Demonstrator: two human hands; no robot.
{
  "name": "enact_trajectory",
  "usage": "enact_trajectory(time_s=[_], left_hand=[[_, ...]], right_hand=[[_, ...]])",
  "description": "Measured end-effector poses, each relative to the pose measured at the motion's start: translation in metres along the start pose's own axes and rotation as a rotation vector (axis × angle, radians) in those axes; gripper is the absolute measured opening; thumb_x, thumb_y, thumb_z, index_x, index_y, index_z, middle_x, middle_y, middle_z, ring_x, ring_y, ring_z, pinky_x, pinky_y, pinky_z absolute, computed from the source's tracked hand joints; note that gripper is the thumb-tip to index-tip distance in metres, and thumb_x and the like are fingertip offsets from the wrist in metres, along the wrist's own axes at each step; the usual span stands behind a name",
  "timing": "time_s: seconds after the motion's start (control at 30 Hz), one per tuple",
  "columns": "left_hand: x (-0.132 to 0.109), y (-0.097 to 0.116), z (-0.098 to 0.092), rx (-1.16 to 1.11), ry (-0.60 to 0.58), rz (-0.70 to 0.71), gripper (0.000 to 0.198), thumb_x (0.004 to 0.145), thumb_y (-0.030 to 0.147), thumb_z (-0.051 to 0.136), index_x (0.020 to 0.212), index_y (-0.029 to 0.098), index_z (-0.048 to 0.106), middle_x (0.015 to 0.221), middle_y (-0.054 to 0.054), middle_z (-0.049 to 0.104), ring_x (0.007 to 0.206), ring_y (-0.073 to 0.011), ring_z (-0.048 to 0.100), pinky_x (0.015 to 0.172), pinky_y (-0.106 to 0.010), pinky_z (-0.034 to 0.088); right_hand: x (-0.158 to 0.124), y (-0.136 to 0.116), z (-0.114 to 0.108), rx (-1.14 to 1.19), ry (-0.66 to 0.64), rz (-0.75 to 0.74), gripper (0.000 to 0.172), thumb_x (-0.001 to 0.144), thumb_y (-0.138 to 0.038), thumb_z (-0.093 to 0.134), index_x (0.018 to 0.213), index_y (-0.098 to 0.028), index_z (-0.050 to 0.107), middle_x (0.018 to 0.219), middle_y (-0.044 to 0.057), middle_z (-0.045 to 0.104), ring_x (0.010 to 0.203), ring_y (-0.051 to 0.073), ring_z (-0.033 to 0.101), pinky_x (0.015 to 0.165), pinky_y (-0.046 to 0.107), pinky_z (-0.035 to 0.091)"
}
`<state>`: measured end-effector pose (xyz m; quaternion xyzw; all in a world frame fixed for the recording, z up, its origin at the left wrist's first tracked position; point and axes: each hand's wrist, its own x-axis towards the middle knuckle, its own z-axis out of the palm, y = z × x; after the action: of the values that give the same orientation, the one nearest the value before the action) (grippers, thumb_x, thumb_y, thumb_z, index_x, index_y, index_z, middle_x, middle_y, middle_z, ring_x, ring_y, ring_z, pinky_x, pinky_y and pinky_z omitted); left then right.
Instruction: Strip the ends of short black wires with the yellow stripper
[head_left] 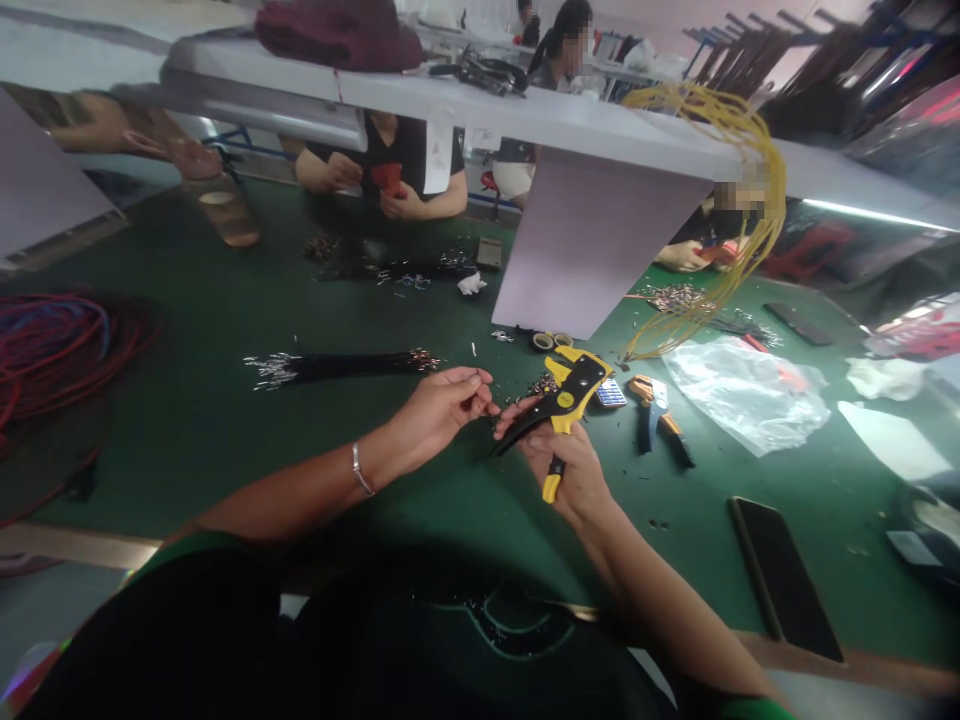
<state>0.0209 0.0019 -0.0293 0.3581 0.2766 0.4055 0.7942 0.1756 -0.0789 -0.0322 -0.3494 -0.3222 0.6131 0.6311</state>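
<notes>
A white shelf (525, 120) on a pale support (592, 240) spans the green workbench (172, 460), beside a strip light (862, 215).

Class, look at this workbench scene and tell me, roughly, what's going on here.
A person at a green-topped workbench grips a yellow-and-black wire stripper in the right hand. The left hand is raised close to the tool's tip, pinching something too small to make out. A bundle of black wires with bare metal ends lies on the bench ahead. Across the bench, another person sits holding a small red item.
</notes>
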Motion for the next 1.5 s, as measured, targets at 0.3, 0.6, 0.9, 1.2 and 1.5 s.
enact_trajectory(time_s=[0.3,0.6,0.9,1.2,1.5], left_hand=[[0.006,0.003,-0.008,0.378,-0.072,-0.191,0.018,0.072,0.022,0.075,0.085,0.009,0.071,0.084,-0.011,0.071,0.073,-0.0167,0.067,0.076,-0.035,0.055],[0.010,0.008,-0.008,0.465,0.034,-0.085,0.016,0.067,0.022,0.077,0.073,0.009,0.070,0.064,-0.009,0.070,0.052,-0.0150,0.064,0.052,-0.030,0.054],[0.001,0.011,0.002,0.517,0.205,0.240,0.014,0.070,0.022,0.072,0.074,0.009,0.069,0.063,-0.006,0.069,0.051,-0.0130,0.063,0.053,-0.028,0.054],[-0.008,0.003,0.013,0.725,0.228,0.222,0.009,0.077,0.020,0.064,0.071,0.013,0.066,0.062,-0.002,0.067,0.050,-0.0088,0.060,0.052,-0.022,0.051],[-0.010,-0.007,0.015,0.501,0.169,0.134,0.011,0.074,0.022,0.068,0.069,0.014,0.064,0.060,-0.002,0.066,0.048,-0.0100,0.059,0.051,-0.025,0.050]], right_hand=[[0.001,-0.002,-0.015,-0.015,-0.029,-0.047,0.033,0.058,-0.009,0.059,0.090,-0.018,0.062,0.083,0.005,0.071,0.074,0.023,0.066,0.077,0.044,0.055],[0.007,-0.002,-0.026,-0.057,-0.070,-0.084,0.033,0.058,-0.008,0.057,0.090,-0.017,0.063,0.081,0.005,0.070,0.071,0.021,0.065,0.070,0.038,0.053],[0.007,0.022,-0.033,-0.146,-0.105,0.014,0.044,0.054,-0.005,0.057,0.097,-0.016,0.065,0.085,0.004,0.073,0.071,0.021,0.067,0.070,0.037,0.052],[0.005,0.027,-0.032,-0.312,-0.060,-0.056,0.040,0.057,-0.012,0.059,0.096,-0.017,0.062,0.084,0.005,0.071,0.070,0.020,0.065,0.067,0.036,0.053],[0.003,0.031,-0.034,-1.107,0.100,-0.430,0.034,0.065,-0.016,0.053,0.098,-0.018,0.057,0.084,0.007,0.067,0.075,0.024,0.065,0.072,0.040,0.055]])
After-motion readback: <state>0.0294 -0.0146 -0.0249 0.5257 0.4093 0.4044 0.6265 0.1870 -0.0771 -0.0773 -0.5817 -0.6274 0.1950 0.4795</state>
